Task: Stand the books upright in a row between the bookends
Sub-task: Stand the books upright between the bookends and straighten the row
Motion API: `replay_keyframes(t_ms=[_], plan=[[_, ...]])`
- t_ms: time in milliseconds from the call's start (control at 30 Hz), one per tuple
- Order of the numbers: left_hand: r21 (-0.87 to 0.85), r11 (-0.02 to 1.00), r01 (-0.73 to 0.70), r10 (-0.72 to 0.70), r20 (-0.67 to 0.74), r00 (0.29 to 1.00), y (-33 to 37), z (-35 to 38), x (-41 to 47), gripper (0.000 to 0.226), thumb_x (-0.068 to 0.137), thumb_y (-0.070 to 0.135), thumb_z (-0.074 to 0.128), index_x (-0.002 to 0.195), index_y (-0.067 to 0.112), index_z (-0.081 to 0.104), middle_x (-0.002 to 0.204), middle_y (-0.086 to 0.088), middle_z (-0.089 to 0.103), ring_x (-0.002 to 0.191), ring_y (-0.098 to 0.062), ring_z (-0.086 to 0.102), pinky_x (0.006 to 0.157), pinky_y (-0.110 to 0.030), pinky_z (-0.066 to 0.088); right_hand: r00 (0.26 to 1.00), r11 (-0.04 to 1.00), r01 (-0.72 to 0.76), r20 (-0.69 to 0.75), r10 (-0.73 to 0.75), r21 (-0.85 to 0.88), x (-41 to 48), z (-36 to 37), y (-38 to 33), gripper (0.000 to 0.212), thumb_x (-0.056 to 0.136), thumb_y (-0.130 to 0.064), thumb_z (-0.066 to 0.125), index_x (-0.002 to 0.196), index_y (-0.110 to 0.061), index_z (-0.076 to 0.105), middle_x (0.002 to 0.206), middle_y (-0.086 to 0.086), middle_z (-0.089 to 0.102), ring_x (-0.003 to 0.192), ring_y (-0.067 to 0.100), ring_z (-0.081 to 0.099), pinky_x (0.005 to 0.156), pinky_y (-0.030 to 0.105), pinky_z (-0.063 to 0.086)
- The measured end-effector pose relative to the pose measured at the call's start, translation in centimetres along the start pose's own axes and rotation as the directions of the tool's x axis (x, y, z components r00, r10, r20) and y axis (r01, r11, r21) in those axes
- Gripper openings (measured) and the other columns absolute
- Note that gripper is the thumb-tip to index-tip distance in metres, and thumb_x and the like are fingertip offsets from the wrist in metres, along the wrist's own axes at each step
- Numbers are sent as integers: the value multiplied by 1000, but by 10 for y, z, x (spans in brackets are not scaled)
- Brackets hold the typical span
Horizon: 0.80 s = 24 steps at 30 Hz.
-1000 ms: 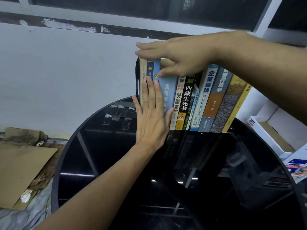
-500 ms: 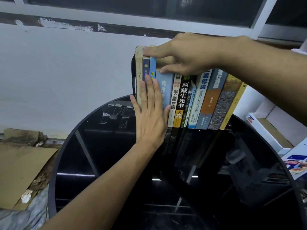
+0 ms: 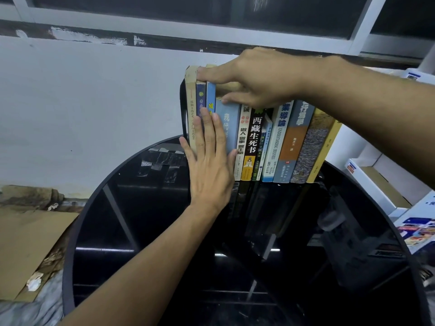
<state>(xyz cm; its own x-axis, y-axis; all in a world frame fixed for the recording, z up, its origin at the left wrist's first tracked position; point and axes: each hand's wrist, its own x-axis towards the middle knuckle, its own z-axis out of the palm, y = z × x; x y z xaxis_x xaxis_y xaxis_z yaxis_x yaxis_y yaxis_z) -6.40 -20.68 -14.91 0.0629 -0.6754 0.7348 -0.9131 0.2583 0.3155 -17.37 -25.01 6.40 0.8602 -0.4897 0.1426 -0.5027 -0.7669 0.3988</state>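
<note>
A row of books (image 3: 281, 137) stands spine-out at the far side of a round black glass table (image 3: 131, 231). A black bookend (image 3: 182, 102) shows at the row's left end; no bookend is visible at the right end. My left hand (image 3: 209, 165) lies flat with straight fingers against the spines of the leftmost books. My right hand (image 3: 259, 76) reaches in from the right. Its fingers curl over the tops of the left books and its thumb presses the spine of a light blue book (image 3: 229, 128). The books on the right lean slightly, ending in a yellow one (image 3: 326, 149).
A white wall runs close behind the books, with a window frame above it. Brown cardboard (image 3: 28, 243) lies on the floor to the left. White open boxes (image 3: 376, 184) and printed leaflets (image 3: 419, 231) sit to the right of the table.
My right hand's fingers, flat over the book tops a second ago, have drawn back and curled down onto them. My left hand keeps pressing the spines.
</note>
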Motion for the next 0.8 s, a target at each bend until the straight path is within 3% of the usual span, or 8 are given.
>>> replay_keyframes(t_ms=[167, 267, 400, 567, 800], plan=[[-54, 999, 4, -4, 5, 1000, 7, -3, -2, 86, 107, 45, 41, 156, 11, -21, 162, -8, -30, 152, -24, -27, 122, -55, -13, 998, 998, 5, 62, -8, 62, -10, -9, -1, 57, 98, -34, 61, 150, -29, 39, 146, -3, 55, 112, 19, 59, 99, 53, 47], [-49, 998, -27, 28, 11, 1000, 14, 0, -1, 87, 106, 44, 44, 156, 14, -21, 161, -6, -31, 150, -23, -30, 122, -56, -15, 999, 1000, -12, 39, 12, 1, -20, -7, 5, 62, 95, -42, 62, 151, -26, 40, 147, 2, 56, 131, 27, 52, 105, 54, 44], [-50, 998, -37, 37, 0, 999, 24, 4, 3, 88, 105, 38, 47, 155, 17, -22, 160, -4, -34, 148, -23, -35, 121, -57, -14, 998, 998, -57, 9, 57, -32, -32, -2, 7, 61, 95, -48, 59, 149, -22, 47, 152, 6, 50, 141, 27, 44, 110, 55, 40], [-6, 999, -40, 40, -13, 999, 22, 9, 5, 84, 106, 39, 43, 156, 15, -20, 161, -4, -31, 147, -24, -35, 122, -52, -16, 999, 999, -41, -28, 42, 8, -34, 1, 3, 54, 95, -40, 62, 144, -19, 55, 138, 7, 62, 132, 31, 49, 108, 55, 41], [-20, 999, -44, 44, 2, 999, 22, 11, 4, 79, 108, 38, 37, 155, 14, -21, 162, -8, -28, 148, -26, -32, 122, -53, -16, 996, 997, -63, -57, 65, 32, -35, 5, 3, 51, 95, -38, 64, 143, -25, 56, 134, 5, 64, 133, 31, 48, 104, 56, 44]])
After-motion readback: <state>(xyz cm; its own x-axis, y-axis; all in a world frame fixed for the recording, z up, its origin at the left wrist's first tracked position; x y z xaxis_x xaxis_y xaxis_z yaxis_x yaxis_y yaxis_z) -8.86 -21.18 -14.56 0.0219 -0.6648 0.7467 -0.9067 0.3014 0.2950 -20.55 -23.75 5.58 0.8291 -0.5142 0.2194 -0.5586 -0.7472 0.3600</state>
